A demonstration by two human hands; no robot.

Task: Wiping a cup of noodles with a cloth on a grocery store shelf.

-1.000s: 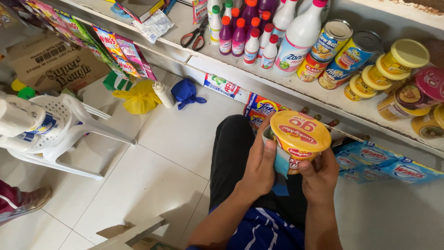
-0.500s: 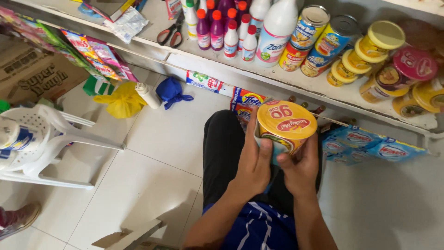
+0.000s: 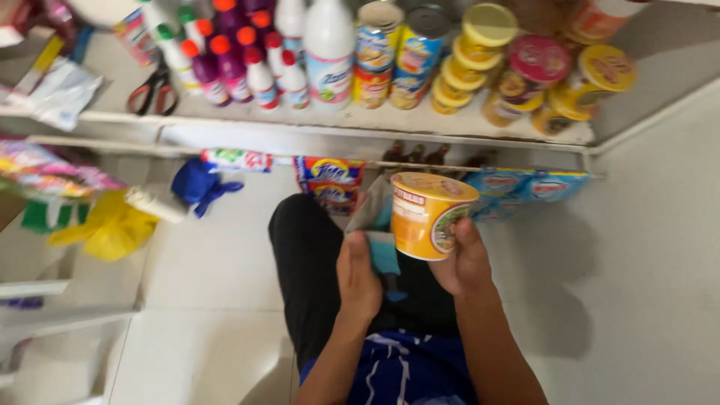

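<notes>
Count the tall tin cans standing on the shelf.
2: one tin can right of the big white bottle, the other can beside it, left of the yellow tubs. More may be hidden behind.

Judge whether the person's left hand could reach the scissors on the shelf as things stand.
Probably not at once: the left hand already holds a blue cloth, and the scissors lie far off up the shelf, though nothing blocks the way.

A yellow noodle cup (image 3: 425,216) with a sealed yellow lid and a picture on its side is tilted, gripped from below and behind by the right hand (image 3: 463,262). A blue-grey cloth (image 3: 379,240) touches its left side, held in the left hand (image 3: 358,276).
</notes>
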